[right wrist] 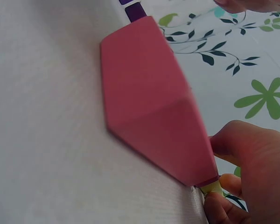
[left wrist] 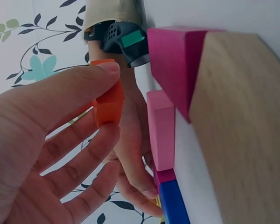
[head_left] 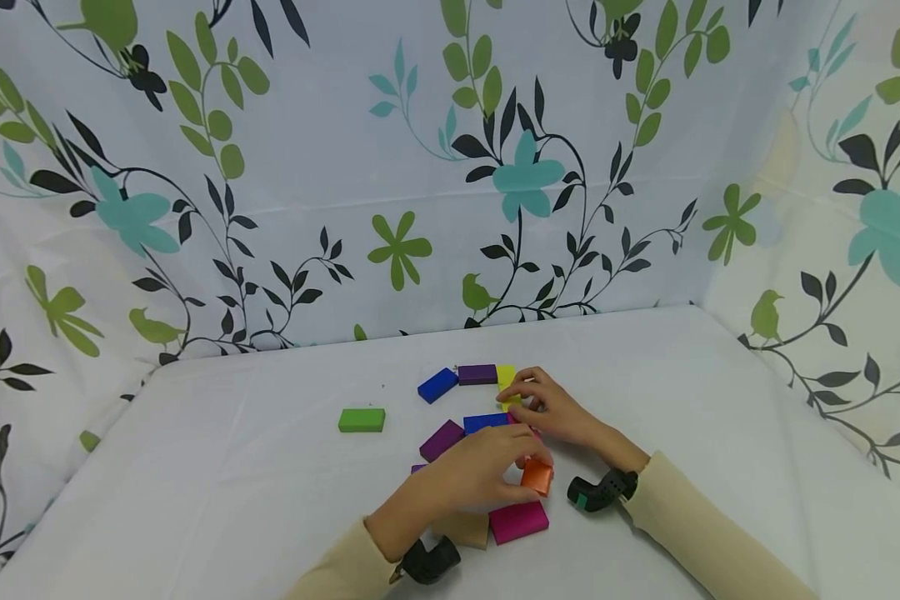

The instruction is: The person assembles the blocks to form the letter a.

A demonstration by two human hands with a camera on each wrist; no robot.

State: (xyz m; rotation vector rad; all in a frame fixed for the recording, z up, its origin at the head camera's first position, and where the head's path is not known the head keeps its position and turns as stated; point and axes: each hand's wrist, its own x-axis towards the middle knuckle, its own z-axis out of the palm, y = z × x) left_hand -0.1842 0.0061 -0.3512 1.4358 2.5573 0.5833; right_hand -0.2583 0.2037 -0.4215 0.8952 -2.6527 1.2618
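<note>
My left hand [head_left: 471,468] pinches an orange block [head_left: 537,477] between thumb and fingers. In the left wrist view that orange block [left wrist: 108,100] is raised beside the pink block [left wrist: 161,130]. My right hand [head_left: 558,414] reaches to a yellow block [head_left: 506,377], its fingers gripping the block's near part. The right wrist view shows the yellow block [right wrist: 213,187] between thumb and fingertips, mostly hidden behind the pink block [right wrist: 144,88]. A blue block [head_left: 485,422] touches a magenta block just left of the right hand.
Near the left wrist lie a magenta block [head_left: 519,522] and a tan wooden block [head_left: 463,530]. Purple [head_left: 442,440], dark purple [head_left: 477,375] and blue [head_left: 438,386] blocks stand farther back. A green block [head_left: 362,420] lies apart at left. Patterned cloth [head_left: 307,167] rises behind the white table.
</note>
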